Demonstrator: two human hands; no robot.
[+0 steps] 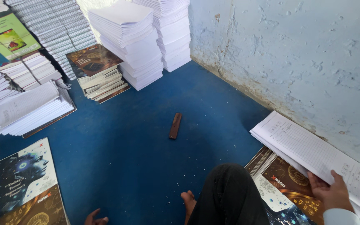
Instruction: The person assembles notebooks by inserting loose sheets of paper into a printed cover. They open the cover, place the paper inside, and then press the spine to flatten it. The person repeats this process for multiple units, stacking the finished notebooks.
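- Your right hand (329, 192) rests at the lower right, fingers curled over the near edge of a thick wad of ruled pages (313, 152), thumb under or beside it, pinching the sheets.
- That wad leans against the pale blue wall (296, 54), tilted, and lies across printed covers (290, 179) with a dark brown and gold design, flat on the floor just beside your knee (228, 196).
- Your left hand (96, 218) shows only at the bottom edge, fingertips bent on the blue floor (146, 137). It holds nothing that shows; whether it is spread or closed I cannot tell.
- Judging by its look, the wad is many loose or lightly bound sheets: fairly heavy for paper, floppy, and likely to fan out or slide if you take it by one corner.
- A firmer hold would be along the long near edge, fingers on top and thumb beneath, with the other hand under the far side.
- A small brown wooden stick (175, 125) lies alone mid-floor, well apart from both hands.
- More covers (28, 187) lie at the lower left; stacks of white paper (136, 37) and bound notebooks (98, 73) stand at the far wall.
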